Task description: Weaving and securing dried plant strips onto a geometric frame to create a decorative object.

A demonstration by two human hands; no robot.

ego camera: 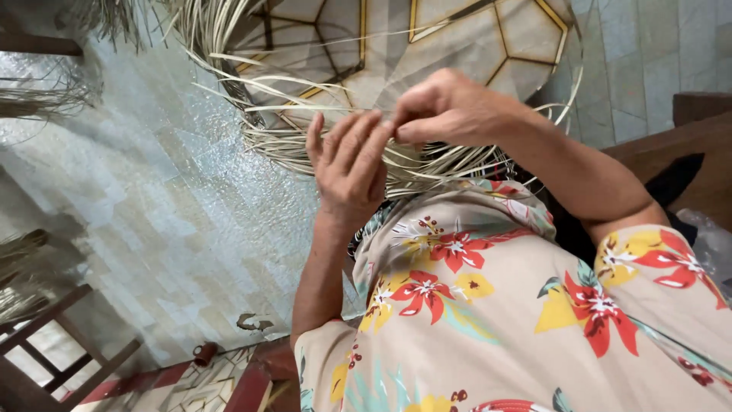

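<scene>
A wide ring of pale straw strips [305,145], partly woven, lies across my lap and curves out over the tiled floor. My left hand [351,164] rests flat on the woven edge, fingers spread and pressing the strips down. My right hand [450,107] sits just to the right of it, thumb and fingers pinched on a thin straw strip at the rim. Loose strip ends stick out to the left and upward. My beige flowered dress [496,297] fills the lower right.
Patterned floor tiles [457,38] show through the ring. A wooden chair frame [53,351] stands at the lower left, dry straw bundles [23,267] at the left edge. Dark wooden furniture [686,145] is at the right. A small brown object [204,353] lies on the floor.
</scene>
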